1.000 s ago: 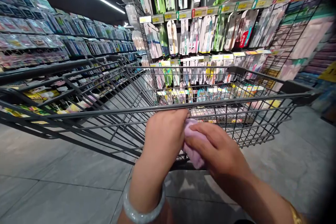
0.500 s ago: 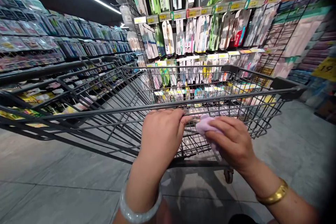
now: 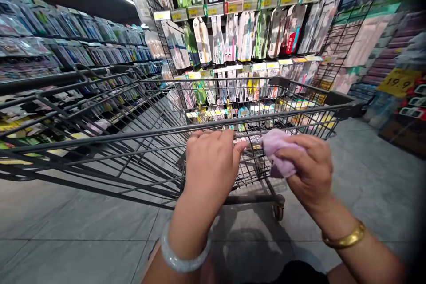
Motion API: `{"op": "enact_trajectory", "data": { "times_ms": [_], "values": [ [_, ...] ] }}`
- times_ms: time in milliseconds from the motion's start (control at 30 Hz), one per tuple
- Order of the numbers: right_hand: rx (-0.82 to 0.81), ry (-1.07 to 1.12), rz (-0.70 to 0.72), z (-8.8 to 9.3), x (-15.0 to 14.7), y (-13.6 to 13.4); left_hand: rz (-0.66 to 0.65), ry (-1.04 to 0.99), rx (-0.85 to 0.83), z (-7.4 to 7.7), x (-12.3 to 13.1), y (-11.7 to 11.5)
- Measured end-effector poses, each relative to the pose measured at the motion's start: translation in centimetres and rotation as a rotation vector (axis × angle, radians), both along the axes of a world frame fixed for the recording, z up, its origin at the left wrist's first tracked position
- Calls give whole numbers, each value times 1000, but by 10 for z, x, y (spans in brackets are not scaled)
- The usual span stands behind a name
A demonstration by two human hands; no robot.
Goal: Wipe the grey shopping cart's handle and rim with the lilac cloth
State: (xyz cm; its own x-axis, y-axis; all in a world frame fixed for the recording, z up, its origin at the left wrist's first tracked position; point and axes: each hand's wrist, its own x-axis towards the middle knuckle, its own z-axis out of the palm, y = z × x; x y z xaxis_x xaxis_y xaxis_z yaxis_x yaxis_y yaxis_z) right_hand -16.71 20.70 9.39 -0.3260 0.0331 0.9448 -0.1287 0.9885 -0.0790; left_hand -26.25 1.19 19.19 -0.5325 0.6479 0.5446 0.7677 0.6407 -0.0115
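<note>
A dark grey wire shopping cart (image 3: 156,132) stands side-on before me. My left hand (image 3: 213,166) is closed over a wire of its near side, just below the top rail; the fingertips are hidden behind the wires. A pale bangle circles that wrist. To the right, my right hand (image 3: 309,164) pinches a crumpled lilac cloth (image 3: 281,151), which is close to the side wires. Whether the cloth touches the wire cannot be made out. A gold bangle sits on the right wrist.
Behind the cart rises a rack of packaged toothbrushes (image 3: 246,35) with price strips. Long shelves of packed goods (image 3: 83,49) line the aisle at left. A yellow price sign (image 3: 397,82) hangs at right. A cart wheel (image 3: 278,211) rests on the grey tiled floor (image 3: 83,217).
My right hand has moved right and slightly up with the lilac cloth, away from my left hand. The left hand stays on the wire. The view has shifted, so the rack appears further left.
</note>
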Motion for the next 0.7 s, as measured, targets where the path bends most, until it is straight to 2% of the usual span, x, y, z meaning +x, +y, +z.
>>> {"op": "enact_trajectory", "data": {
  "times_ms": [100, 233, 333, 400, 467, 533, 567, 633, 700],
  "values": [
    [-28, -32, -49, -11, -1, 7, 54, 56, 0, -3, -1, 7],
    [34, -210, 41, -36, -2, -12, 73, 111, -18, -4, -3, 11],
    [138, -235, 111, -35, 1, -7, 75, 124, -23, -3, -3, 13],
    [72, -141, 61, -29, 4, 12, 87, 128, -32, -2, -3, 13],
    [-91, -43, -19, -26, 6, 28, 97, 132, -39, -2, -2, 14],
    [-189, -10, -70, -28, 4, 28, 101, 140, -36, -3, -2, 16],
    [-186, -32, -58, -32, 2, 20, 103, 147, -32, -4, -2, 17],
    [-64, -145, 39, -39, -2, -5, 105, 164, -26, -4, -3, 18],
    [132, -252, 146, -43, -6, -25, 103, 175, -27, -4, -3, 18]
  ]
}}
